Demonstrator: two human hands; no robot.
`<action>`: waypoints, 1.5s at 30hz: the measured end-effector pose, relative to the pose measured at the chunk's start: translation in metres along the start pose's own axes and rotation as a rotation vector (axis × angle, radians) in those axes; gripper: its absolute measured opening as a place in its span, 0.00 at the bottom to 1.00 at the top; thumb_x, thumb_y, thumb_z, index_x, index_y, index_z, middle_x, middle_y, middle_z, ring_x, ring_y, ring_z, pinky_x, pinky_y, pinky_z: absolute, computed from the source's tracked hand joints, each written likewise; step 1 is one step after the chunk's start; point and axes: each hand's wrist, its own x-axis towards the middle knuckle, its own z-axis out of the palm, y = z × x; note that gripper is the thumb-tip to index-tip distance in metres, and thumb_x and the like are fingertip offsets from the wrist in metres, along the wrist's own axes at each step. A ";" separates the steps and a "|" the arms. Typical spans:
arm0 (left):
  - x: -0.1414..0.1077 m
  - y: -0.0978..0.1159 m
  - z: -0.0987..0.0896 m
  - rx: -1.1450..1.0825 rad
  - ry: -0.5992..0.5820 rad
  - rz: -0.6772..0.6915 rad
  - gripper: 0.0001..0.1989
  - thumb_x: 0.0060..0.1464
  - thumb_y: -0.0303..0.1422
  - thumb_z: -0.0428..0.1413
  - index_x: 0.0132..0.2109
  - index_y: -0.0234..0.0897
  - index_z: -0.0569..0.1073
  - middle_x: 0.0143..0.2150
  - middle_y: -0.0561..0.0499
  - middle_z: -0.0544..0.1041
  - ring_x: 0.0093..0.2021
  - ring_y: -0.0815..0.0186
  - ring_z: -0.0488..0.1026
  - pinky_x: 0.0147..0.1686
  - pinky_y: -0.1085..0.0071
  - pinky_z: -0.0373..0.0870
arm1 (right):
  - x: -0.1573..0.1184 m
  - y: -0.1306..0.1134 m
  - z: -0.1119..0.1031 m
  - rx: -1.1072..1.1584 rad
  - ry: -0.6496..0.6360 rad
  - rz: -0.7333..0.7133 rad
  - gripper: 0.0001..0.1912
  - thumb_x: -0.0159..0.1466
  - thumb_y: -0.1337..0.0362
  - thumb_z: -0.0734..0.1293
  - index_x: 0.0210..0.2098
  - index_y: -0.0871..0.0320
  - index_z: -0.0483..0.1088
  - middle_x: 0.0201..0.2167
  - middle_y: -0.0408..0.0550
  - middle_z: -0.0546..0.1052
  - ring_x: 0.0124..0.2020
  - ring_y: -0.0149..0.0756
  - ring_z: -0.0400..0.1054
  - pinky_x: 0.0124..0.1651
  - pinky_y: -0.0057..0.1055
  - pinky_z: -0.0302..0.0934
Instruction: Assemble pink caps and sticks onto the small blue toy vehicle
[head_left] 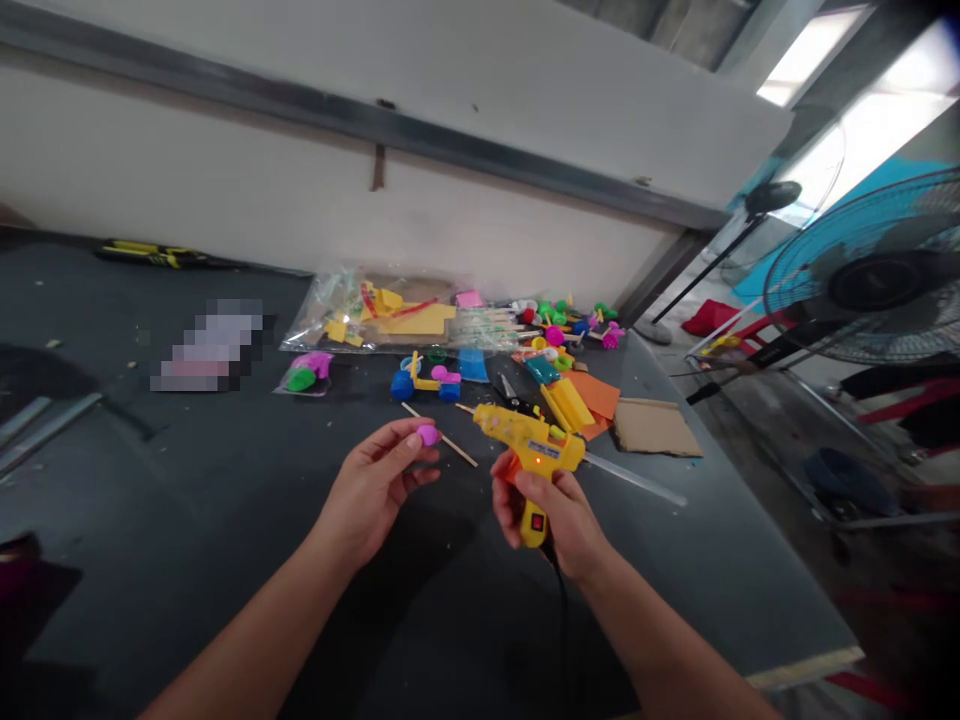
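Closest to me on this feed, the left grip is closed in a pinch on a small pink bead, which sits between the thumb and fingertips on a thin wooden stick. The stick crosses just past the fingers and angles away to both sides. The right grip is wrapped firmly around the handle of a yellow hot glue gun, with a red switch showing at the base and a black cord dropping toward me. The gun's nozzle points left, near the bead but not touching it, as far as I can tell from here.

Both grips hover above the dark grey surface. Just beyond them lie a metal ruler, a cardboard piece, orange card, and yellow sticks. A blue-and-yellow wheeled toy stands further left, beside a small bag of pink and green pieces. Further back are a clear plastic bag of yellow pieces and a colourful pile of small parts. A pedestal fan stands off to the right, beside the surface.
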 end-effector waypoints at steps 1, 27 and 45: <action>0.000 0.000 0.000 0.004 0.012 0.008 0.12 0.46 0.33 0.62 0.40 0.37 0.76 0.37 0.51 0.75 0.32 0.71 0.71 0.30 0.75 0.72 | -0.001 0.001 0.001 -0.027 0.004 0.005 0.11 0.59 0.58 0.67 0.38 0.59 0.69 0.26 0.44 0.70 0.23 0.27 0.64 0.19 0.22 0.60; -0.001 0.000 0.002 0.112 0.103 0.073 0.13 0.42 0.36 0.64 0.37 0.37 0.77 0.34 0.50 0.77 0.34 0.68 0.72 0.32 0.73 0.72 | -0.005 0.009 0.007 -0.292 -0.024 0.042 0.18 0.56 0.50 0.67 0.27 0.60 0.66 0.19 0.37 0.63 0.14 0.22 0.59 0.17 0.22 0.51; -0.001 -0.001 0.002 0.119 0.113 0.071 0.14 0.41 0.36 0.64 0.37 0.37 0.78 0.35 0.49 0.78 0.33 0.67 0.73 0.32 0.72 0.72 | -0.005 0.009 0.008 -0.329 0.005 0.028 0.17 0.55 0.51 0.68 0.25 0.59 0.64 0.19 0.37 0.63 0.14 0.22 0.59 0.16 0.22 0.52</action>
